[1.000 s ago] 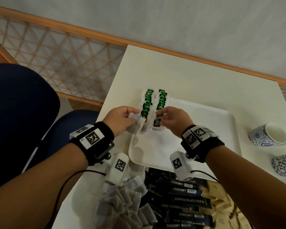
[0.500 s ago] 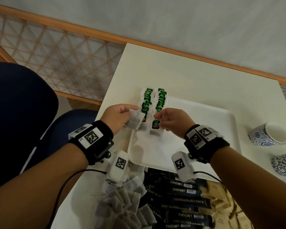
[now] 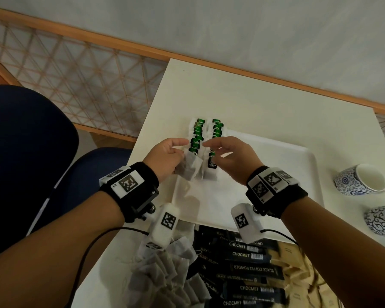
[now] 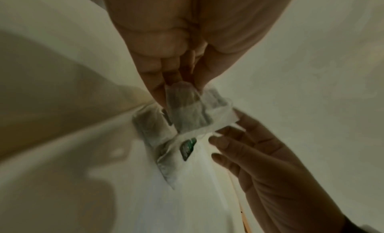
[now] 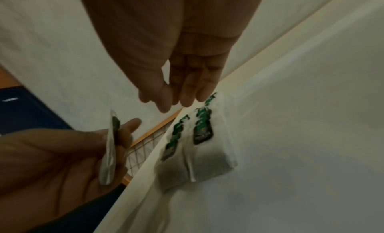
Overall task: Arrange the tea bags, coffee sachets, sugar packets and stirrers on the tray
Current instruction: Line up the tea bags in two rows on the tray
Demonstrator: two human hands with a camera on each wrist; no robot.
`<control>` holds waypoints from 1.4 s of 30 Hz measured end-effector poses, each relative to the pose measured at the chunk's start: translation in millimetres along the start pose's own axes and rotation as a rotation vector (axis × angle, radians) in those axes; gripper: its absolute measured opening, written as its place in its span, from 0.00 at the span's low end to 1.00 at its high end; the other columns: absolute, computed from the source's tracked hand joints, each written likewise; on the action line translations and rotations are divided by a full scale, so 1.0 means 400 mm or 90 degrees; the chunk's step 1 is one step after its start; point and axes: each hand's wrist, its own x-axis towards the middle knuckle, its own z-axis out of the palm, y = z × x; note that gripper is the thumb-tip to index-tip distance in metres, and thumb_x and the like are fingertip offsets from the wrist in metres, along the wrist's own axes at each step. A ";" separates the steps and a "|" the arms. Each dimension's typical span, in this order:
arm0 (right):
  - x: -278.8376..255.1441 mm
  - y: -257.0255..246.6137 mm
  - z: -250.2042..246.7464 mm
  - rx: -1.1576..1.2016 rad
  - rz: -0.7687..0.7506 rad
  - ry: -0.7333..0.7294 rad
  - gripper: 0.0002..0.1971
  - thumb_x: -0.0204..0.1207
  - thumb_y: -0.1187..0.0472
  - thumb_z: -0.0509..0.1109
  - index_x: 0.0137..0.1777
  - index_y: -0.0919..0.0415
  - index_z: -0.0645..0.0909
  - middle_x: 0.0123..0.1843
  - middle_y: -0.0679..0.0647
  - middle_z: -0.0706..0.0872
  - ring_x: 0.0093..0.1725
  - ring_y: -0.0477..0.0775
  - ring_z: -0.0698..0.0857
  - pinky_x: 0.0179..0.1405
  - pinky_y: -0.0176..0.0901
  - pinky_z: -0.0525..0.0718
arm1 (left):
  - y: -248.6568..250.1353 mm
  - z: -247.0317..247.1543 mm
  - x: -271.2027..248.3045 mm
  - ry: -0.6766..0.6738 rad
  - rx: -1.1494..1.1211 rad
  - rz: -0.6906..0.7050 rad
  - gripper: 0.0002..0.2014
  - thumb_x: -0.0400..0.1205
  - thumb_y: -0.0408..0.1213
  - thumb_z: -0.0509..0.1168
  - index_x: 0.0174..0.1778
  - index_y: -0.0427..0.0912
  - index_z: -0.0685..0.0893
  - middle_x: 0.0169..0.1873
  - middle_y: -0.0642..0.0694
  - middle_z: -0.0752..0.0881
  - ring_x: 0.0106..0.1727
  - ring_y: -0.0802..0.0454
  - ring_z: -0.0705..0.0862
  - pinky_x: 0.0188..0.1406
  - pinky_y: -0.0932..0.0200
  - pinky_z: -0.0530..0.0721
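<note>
Chair (image 3: 27, 141), dark blue, stands at the far left beside the bench (image 3: 265, 101); next comes the left hand (image 3: 165, 156), its grip grasping one tea bag (image 3: 190, 166) by the upper end, thumb and fingers pinched on the paper, the bag hanging over the tray's left edge; the left wrist view shows that bag (image 4: 187, 111) held just above the rows; just right of it lie two rows of tea bags (image 3: 207, 134) with green tags, overlapped along the left part of the white tray (image 3: 276, 165) and running past its far rim onto the bench; the nearest bag of the right row (image 3: 210, 172) lies flat on the tray, touching the held bag's side as far as the head view tells; the right hand (image 3: 233, 156) hovers over that row, its grip released, fingers loosely extended and holding nothing, fingertips (image 5: 187, 98) just above the green tags (image 5: 202, 130); below the tray, near the front edge, sits a heap of loose tea bags (image 3: 165, 276), then dark coffee sachets (image 3: 247, 267) printed CHOCMET, then tan packets (image 3: 298, 270) partly hidden under the right forearm; at the far right two blue-patterned cups (image 3: 360, 180) rest on the bench, well apart from the tray's rows.
</note>
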 end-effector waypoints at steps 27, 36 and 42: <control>0.050 -0.061 0.069 -0.125 0.070 -0.169 0.10 0.77 0.59 0.68 0.57 0.50 0.85 0.41 0.41 0.82 0.44 0.47 0.82 0.38 0.27 0.76 | -0.053 -0.045 0.027 0.015 0.324 -0.025 0.36 0.64 0.50 0.81 0.65 0.54 0.71 0.43 0.51 0.78 0.41 0.56 0.78 0.38 0.62 0.75; -0.024 0.022 0.023 -0.096 0.230 -0.006 0.29 0.64 0.49 0.81 0.58 0.49 0.68 0.42 0.47 0.79 0.39 0.45 0.79 0.32 0.36 0.74 | -0.066 -0.005 0.039 -0.030 0.477 -0.005 0.52 0.64 0.49 0.81 0.78 0.49 0.55 0.54 0.46 0.79 0.50 0.48 0.79 0.50 0.56 0.76; -0.029 0.056 0.050 -0.060 0.324 -0.054 0.48 0.62 0.53 0.83 0.76 0.56 0.55 0.52 0.56 0.85 0.50 0.55 0.84 0.46 0.44 0.81 | -0.069 0.002 0.046 -0.020 0.496 0.023 0.41 0.70 0.44 0.78 0.75 0.49 0.62 0.43 0.53 0.78 0.46 0.50 0.78 0.49 0.56 0.76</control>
